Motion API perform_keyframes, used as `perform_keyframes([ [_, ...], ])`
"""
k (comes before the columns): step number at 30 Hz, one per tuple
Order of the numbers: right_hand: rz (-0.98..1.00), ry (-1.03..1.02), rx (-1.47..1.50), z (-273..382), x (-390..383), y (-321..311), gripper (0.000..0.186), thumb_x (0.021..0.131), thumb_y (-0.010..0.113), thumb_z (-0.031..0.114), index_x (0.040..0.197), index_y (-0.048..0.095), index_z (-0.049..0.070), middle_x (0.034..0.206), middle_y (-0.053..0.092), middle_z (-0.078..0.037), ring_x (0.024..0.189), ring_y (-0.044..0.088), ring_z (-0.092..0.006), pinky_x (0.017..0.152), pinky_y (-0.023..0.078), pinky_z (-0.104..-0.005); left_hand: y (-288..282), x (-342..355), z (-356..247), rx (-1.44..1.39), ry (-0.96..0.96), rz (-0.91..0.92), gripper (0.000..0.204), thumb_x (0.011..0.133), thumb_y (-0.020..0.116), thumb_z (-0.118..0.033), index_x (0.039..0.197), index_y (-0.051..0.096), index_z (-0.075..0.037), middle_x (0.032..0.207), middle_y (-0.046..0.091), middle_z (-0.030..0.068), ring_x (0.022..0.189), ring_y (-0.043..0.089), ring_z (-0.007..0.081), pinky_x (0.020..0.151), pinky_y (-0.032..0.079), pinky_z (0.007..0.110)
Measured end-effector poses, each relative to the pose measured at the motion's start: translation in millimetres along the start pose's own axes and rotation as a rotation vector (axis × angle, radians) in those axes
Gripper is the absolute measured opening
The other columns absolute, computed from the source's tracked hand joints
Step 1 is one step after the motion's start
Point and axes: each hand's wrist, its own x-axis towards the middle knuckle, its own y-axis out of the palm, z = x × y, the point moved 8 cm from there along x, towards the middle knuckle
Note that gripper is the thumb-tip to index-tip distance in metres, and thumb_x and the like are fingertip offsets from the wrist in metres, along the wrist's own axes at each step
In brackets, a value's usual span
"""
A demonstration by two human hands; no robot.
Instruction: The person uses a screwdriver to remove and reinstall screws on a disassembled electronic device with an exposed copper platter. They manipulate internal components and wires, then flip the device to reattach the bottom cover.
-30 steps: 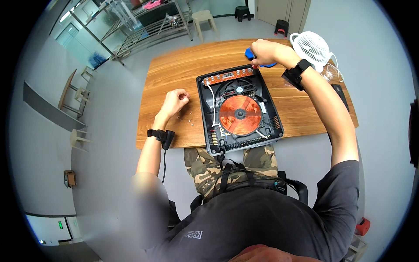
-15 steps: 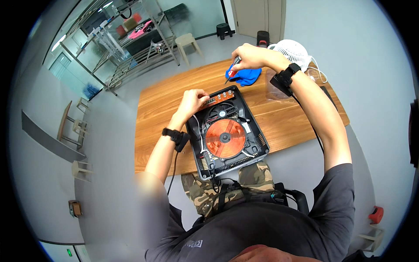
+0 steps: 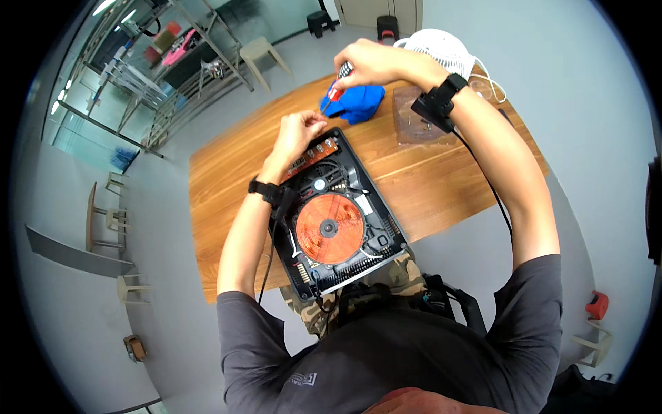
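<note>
An opened induction cooker [image 3: 378,214] lies on the table's near edge, its round copper coil [image 3: 329,241] and small black fan [image 3: 319,185] showing. My right hand [image 3: 369,62] grips a screwdriver [image 3: 336,92] with a red handle, its shaft slanting down to the left. At the shaft's lower end, my left hand [image 3: 298,134] pinches its fingertips together above the cooker's far edge. Whatever those fingers hold is too small to make out. Just below them runs an orange control board [image 3: 314,156]. A blue cloth [image 3: 360,103] lies behind the screwdriver.
On the wooden table [image 3: 231,179], a clear plastic tray [image 3: 414,127] with small dark bits sits under my right wrist. A white fan [image 3: 441,50] with its cord stands at the back right. A metal rack [image 3: 207,41] and a stool [image 3: 261,52] are beyond the table.
My left hand has left the control board and risen past the cooker's far edge to the screwdriver tip. The screwdriver stays in my right hand. The whole view has shifted.
</note>
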Motion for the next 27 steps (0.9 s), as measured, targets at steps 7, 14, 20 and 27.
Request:
perform_keyframes([
  [7,-0.007,-0.017,0.033,-9.8,3.6,12.7,0.044,0.087,0.075,0.04,0.098,0.074,-0.002,0.084,0.072,-0.023,0.082,0.072,-0.0368,0.074,0.056,-0.0405,3.3,6.1,9.4,0.147,0.031,-0.019,0.018,0.093,0.074,-0.014,0.1,0.074,0.003,0.084,0.077,0.0103,0.075,0.073,0.0137,0.071,0.058,0.029],
  [14,0.079,0.04,0.187,-16.0,1.8,12.3,0.041,0.087,0.075,0.033,0.106,0.071,-0.003,0.099,0.075,-0.023,0.095,0.074,-0.0372,0.084,0.059,-0.0425,-0.9,12.3,6.4,0.199,0.011,-0.038,0.019,0.09,0.077,-0.016,0.095,0.074,0.002,0.079,0.076,0.0097,0.068,0.071,0.0133,0.067,0.056,0.03],
  [20,0.009,-0.042,0.074,-12.9,2.3,9.5,0.043,0.085,0.077,0.038,0.098,0.074,-0.003,0.083,0.072,-0.023,0.081,0.072,-0.0359,0.073,0.057,-0.0397,6.6,16.3,-6.5,0.227,0.027,-0.019,0.023,0.089,0.079,-0.019,0.095,0.073,0.002,0.078,0.074,0.0151,0.067,0.069,0.0199,0.068,0.055,0.034],
  [27,0.052,0.001,0.057,-6.4,0.2,12.2,0.042,0.083,0.078,0.036,0.098,0.074,-0.003,0.083,0.072,-0.023,0.081,0.073,-0.0352,0.072,0.057,-0.0403,10.4,15.7,-16.1,0.272,0.021,0.01,0.024,0.089,0.078,-0.02,0.094,0.071,0.002,0.077,0.072,0.0173,0.068,0.069,0.0232,0.07,0.054,0.037],
])
